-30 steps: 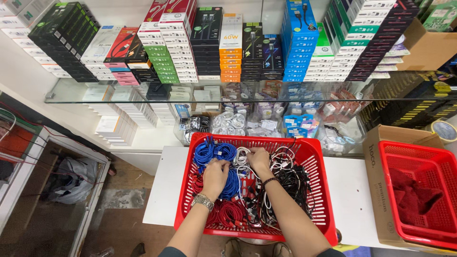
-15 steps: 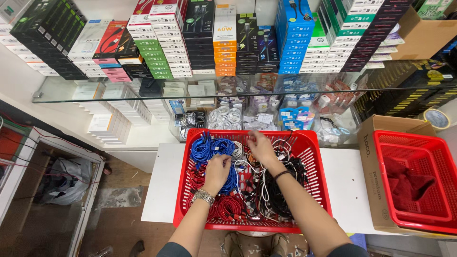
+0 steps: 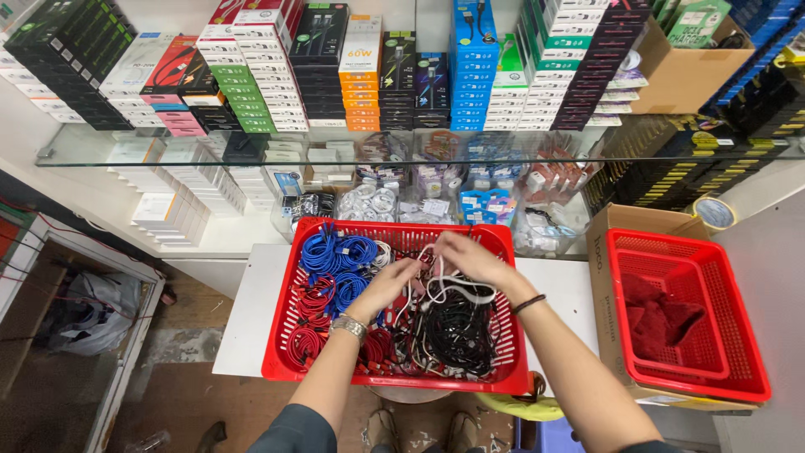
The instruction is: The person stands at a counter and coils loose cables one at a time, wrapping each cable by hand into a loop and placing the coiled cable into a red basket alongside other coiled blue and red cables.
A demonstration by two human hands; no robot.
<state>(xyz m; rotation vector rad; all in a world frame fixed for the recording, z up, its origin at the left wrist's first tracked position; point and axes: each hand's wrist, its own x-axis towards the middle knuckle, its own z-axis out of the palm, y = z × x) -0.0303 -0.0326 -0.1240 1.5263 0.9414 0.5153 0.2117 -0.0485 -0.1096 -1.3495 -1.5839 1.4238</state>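
A red plastic basket [image 3: 289, 335] on a white table holds several coiled cables: blue ones [image 3: 340, 252] at the back left, red ones [image 3: 312, 342] at the front left, black ones [image 3: 457, 331] at the right. Both hands are inside it, over the middle. My left hand [image 3: 387, 285], with a metal watch at the wrist, pinches a white cable [image 3: 457, 292]. My right hand [image 3: 465, 256], with a dark wristband, grips the same white cable a little farther back. The cable loops between them above the black coils.
A second red basket [image 3: 746, 352] with a dark red cloth [image 3: 658, 319] sits in a cardboard box at the right. A glass shelf [image 3: 126, 159] and stacks of boxed goods [image 3: 360, 75] rise behind. A tape roll [image 3: 713, 211] lies at the far right. The floor drops away on the left.
Both hands have shifted rightward in the basket and lifted a white cable up between them. The camera view has also shifted slightly.
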